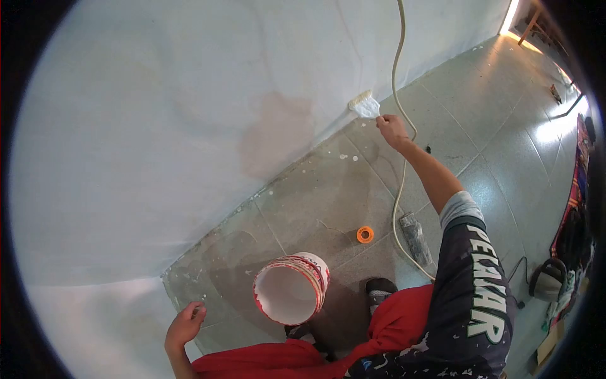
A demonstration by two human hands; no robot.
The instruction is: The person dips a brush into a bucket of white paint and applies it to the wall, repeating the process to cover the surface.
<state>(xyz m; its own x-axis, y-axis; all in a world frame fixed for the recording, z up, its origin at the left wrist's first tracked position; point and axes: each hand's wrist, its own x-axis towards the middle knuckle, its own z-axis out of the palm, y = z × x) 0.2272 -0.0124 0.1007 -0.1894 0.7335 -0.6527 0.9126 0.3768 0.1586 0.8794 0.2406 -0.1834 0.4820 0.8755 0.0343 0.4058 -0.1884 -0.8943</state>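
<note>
My right hand [394, 130] grips the handle of a wide paintbrush [365, 106], whose head is coated white. Its pale bristles touch the lower part of the white wall [189, 114], just above the floor. Low at the left, my left hand [187, 323] hangs near the wall corner with its fingers curled in and nothing visible in them. Between my hands and nearer my feet stands a white bucket [322, 273] with red smears round its rim. Its inside looks white.
A pale hose [398, 69] runs down past my right hand to the floor. An orange tape roll [359, 239] and a grey cylinder-like object [415, 238] lie on the tiles. A kettle-like object [546, 281] with a cord stands at the right.
</note>
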